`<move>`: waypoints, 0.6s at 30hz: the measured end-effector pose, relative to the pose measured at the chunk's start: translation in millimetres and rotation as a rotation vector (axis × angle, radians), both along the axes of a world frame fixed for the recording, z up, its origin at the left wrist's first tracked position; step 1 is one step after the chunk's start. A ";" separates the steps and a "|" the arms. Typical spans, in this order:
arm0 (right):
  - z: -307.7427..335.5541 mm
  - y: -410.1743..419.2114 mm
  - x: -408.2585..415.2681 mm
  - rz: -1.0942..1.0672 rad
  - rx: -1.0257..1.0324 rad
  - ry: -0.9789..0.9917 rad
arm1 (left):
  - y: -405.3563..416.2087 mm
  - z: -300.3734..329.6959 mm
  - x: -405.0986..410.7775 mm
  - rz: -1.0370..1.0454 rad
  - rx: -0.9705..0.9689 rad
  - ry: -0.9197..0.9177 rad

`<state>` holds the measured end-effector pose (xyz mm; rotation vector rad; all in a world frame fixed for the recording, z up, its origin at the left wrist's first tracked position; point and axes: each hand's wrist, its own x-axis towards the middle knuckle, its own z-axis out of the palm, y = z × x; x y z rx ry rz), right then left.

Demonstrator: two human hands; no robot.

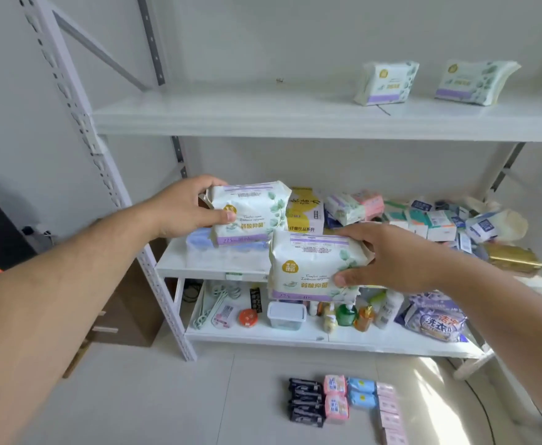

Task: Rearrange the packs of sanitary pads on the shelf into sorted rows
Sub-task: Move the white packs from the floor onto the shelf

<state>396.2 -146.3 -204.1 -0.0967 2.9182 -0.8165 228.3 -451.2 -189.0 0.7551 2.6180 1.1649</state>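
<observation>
White leaf-printed soft pad packs: we grip one in our left hand point(186, 208) point(250, 213) and one in our right hand point(388, 258) point(311, 268), before the middle shelf point(173, 268). Two matching packs point(386, 83) stand on the white upper shelf point(231, 118); the mixed heap point(423, 216) remains unsorted.

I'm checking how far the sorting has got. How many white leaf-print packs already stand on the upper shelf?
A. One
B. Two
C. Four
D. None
B: two white leaf-print packs stand side by side at the right of the upper shelf; two more are in the hands.
</observation>
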 end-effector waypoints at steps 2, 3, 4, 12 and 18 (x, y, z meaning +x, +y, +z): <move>-23.4 3.9 14.6 0.009 0.003 -0.043 | -1.8 -19.0 18.9 0.019 -0.029 -0.037; -35.6 6.0 21.9 0.014 -0.018 -0.075 | -2.5 -30.4 27.9 0.033 -0.043 -0.062; -47.9 8.1 29.8 0.021 -0.042 -0.102 | -1.2 -41.5 39.0 0.044 -0.053 -0.082; -141.2 26.2 81.7 0.078 0.127 -0.181 | 6.9 -147.3 113.4 0.100 -0.231 -0.181; -195.9 23.4 102.5 0.051 0.142 -0.305 | 1.0 -206.0 133.9 0.132 -0.259 -0.241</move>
